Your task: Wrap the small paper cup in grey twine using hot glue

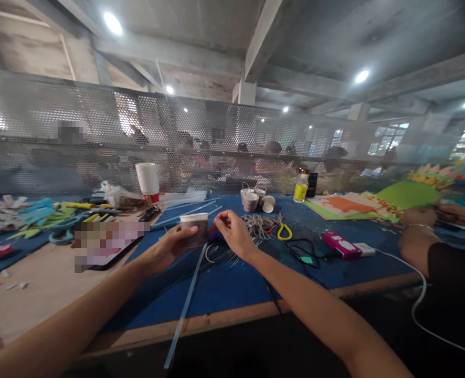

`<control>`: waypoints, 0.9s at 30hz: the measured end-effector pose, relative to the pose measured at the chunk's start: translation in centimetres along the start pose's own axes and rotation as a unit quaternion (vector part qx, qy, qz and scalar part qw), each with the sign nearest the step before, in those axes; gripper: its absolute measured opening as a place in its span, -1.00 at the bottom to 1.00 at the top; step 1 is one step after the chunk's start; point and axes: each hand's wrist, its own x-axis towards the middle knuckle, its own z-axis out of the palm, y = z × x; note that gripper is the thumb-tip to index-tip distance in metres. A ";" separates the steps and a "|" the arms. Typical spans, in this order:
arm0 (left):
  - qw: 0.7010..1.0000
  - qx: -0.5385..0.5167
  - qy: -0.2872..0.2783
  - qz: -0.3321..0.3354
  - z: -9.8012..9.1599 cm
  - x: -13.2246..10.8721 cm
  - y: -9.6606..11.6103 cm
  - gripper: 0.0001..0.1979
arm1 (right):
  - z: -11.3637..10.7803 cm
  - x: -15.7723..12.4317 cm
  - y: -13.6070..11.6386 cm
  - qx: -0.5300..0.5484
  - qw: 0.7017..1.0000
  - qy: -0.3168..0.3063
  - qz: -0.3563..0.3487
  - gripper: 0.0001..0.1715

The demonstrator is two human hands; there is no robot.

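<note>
Head view, as I watch from my remote station: my left hand (168,247) grips a paper cup (193,229) just above the blue mat (232,286), at the middle of the bench. The cup stands upright, with its mouth up and its long axis vertical. My right hand (232,232) is bunched in a pinch against the cup's right side, though what it nips is too small to tell. A pale strip (185,307) lies below the cup, its length running from the near table edge away toward the cup. Yellow scissors (284,231) lie to the right, and a co-worker's hand (417,218) works further right, well apart.
</note>
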 end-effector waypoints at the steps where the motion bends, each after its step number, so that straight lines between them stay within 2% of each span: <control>1: 1.000 0.000 -0.002 0.000 0.0 0.0 0.0 -0.62 | 0.0 0.0 0.0 0.001 1.000 0.001 0.000 -0.80; 8: 1.000 -0.011 -0.013 0.000 0.2 -0.1 0.2 -0.62 | 0.0 0.1 0.3 0.014 1.000 0.000 0.002 -0.80; 18: 0.999 -0.014 -0.044 0.003 -0.6 0.2 -0.2 -0.61 | 0.0 0.3 0.5 0.039 0.999 -0.007 0.010 -0.81; 27: 0.999 -0.014 -0.049 -0.002 -0.6 0.1 0.0 -0.59 | -0.2 0.3 0.5 -0.007 1.000 -0.001 0.004 -0.81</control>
